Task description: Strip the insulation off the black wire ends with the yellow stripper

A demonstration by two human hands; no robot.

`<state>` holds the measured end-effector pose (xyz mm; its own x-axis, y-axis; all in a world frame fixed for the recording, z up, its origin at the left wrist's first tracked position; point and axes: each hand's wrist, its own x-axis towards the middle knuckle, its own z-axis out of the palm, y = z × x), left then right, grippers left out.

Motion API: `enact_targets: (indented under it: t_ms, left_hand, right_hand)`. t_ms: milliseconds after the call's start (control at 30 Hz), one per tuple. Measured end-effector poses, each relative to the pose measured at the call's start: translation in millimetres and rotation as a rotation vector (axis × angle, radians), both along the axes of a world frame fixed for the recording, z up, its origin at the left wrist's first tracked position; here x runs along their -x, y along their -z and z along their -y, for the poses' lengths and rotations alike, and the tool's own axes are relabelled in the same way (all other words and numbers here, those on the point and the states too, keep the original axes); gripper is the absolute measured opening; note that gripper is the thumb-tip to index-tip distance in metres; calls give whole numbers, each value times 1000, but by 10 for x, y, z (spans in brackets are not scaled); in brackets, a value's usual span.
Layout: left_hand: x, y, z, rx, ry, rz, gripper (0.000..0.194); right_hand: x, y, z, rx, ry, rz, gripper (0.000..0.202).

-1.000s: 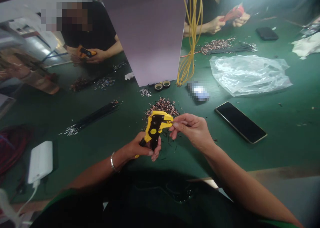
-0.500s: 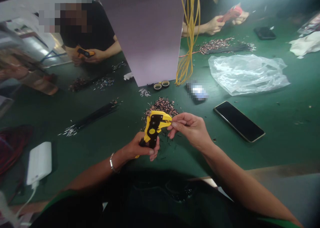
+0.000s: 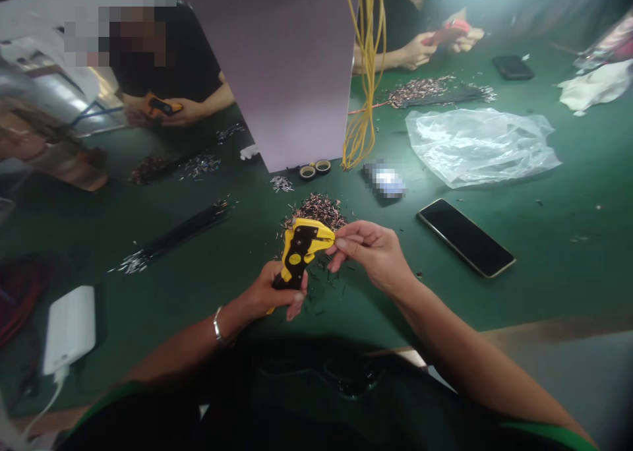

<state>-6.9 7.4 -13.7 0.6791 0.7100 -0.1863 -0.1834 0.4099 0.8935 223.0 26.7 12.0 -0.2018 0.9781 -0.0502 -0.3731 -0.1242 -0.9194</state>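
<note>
My left hand (image 3: pixel 283 290) is wrapped round the grip of a yellow and black wire stripper (image 3: pixel 299 248), whose jaws point right. The fingers of my right hand (image 3: pixel 372 248) are pinched right at the tip of the jaws, on a thin wire that is mostly hidden by the fingertips. Just behind the stripper lies a heap of short copper and black wire pieces (image 3: pixel 319 207). Loose dark scraps are scattered on the table beneath my hands. Off to the left rests a bundle of black wires (image 3: pixel 178 235) with pale ends.
On the green table (image 3: pixel 376 312) are a phone (image 3: pixel 465 238), a clear plastic bag (image 3: pixel 482 144), tape rolls (image 3: pixel 315 169) and a white power bank (image 3: pixel 70 329). A pale panel (image 3: pixel 291 75) stands ahead, with yellow wires (image 3: pixel 363 75) hanging beside it. Two co-workers hold tools across the table.
The stripper's jaws look closer together than before. My right fingertips remain at the jaw tip. The whole view has shifted slightly.
</note>
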Motion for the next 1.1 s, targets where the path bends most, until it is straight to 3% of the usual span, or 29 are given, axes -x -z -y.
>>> enact_targets:
  t_ms: [267, 533, 800, 1100]
  left_hand:
    - [-3, -3, 39, 2, -60, -34, 25]
    - [-15, -4, 49, -9, -39, -5, 25]
    - [-79, -85, -5, 17, 24, 87, 32]
    - [-58, -67, -23, 1, 43, 93, 44]
  right_hand:
    - [1, -22, -4, 5, 10, -14, 24]
    - [-19, -20, 5, -6, 2, -2, 21]
    - [-2, -42, 40, -29, 124, 46, 14]
    - [28, -54, 81, -71, 186, 172, 11]
